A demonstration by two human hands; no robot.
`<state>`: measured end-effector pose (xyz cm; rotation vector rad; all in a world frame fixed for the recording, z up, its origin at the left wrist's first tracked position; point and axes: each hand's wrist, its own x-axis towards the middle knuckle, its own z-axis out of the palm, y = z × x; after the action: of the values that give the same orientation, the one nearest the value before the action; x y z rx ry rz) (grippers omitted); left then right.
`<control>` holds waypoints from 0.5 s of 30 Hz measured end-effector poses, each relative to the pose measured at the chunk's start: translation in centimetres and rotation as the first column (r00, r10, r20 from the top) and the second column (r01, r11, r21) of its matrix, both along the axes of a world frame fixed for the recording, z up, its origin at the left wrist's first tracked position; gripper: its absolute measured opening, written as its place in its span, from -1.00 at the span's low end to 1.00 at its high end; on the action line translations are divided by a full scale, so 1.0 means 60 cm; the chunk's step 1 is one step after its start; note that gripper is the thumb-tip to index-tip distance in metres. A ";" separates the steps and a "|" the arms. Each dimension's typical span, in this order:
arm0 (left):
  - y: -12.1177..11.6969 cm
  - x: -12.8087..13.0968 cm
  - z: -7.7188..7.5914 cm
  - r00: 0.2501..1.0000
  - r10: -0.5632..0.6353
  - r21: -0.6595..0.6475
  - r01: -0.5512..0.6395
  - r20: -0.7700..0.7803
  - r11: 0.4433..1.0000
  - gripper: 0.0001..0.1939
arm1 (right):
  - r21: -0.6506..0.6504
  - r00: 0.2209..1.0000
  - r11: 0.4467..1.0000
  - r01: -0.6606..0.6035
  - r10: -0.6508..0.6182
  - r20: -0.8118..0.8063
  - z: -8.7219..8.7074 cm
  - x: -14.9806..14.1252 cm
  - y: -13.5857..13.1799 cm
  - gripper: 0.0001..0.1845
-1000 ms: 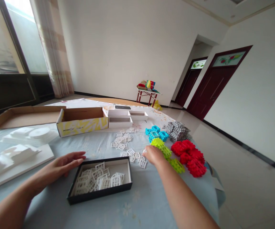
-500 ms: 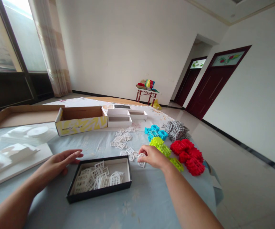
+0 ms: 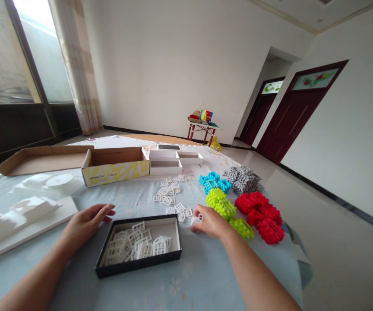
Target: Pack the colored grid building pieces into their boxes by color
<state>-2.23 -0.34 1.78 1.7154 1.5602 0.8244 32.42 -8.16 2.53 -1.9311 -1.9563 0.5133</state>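
Note:
My right hand [image 3: 211, 221] pinches a small white toy window frame [image 3: 195, 221] low over the tablecloth, just right of a black-rimmed tray [image 3: 179, 250]. Inside that tray lie several white lattice window frames [image 3: 134, 238], heaped toward its left and middle. My left hand [image 3: 87, 223] rests by the tray's far left corner, fingers loosely stretched and holding nothing. More loose window frames [image 3: 169, 190] are scattered on the cloth beyond the tray, some close to my right fingertips.
Right of my right hand lie lime green pieces [image 3: 220, 203], red pieces [image 3: 260, 214], blue pieces [image 3: 213, 181] and a grey pile [image 3: 243, 179]. A yellow-white box [image 3: 117, 172], small white boxes [image 3: 166, 166] and a phone [image 3: 169, 147] stand farther back. White foam-like slabs [image 3: 37, 211] lie left.
The window frame in my right fingers has tilted, and the hand sits slightly lower beside the tray. The whole view has shifted a little; my left hand stays by the tray's corner.

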 end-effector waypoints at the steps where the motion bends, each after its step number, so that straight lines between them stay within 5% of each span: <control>1: 0.000 0.000 -0.001 1.000 -0.001 -0.005 0.001 0.006 1.000 -0.40 | -0.015 1.000 1.000 -0.007 0.007 -0.026 -0.001 0.000 -0.001 -0.74; 5: 0.003 -0.002 -0.003 1.000 0.000 0.005 0.000 0.018 1.000 -0.42 | 0.004 0.989 1.000 -0.012 0.012 -0.147 0.009 0.000 -0.004 -0.78; 9: 0.004 -0.001 -0.003 1.000 0.002 0.009 -0.002 0.006 1.000 -0.44 | 0.102 0.939 0.994 -0.046 0.078 -0.335 0.051 -0.026 -0.010 -0.68; 15: 0.005 -0.005 -0.008 1.000 -0.019 0.005 0.019 0.000 1.000 -0.44 | 0.045 0.837 0.953 -0.300 0.285 -0.466 0.089 -0.105 -0.014 -0.60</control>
<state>-2.52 -0.01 1.29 1.7313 1.5401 0.8198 26.11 -9.00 7.85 -1.3476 -1.9189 0.9958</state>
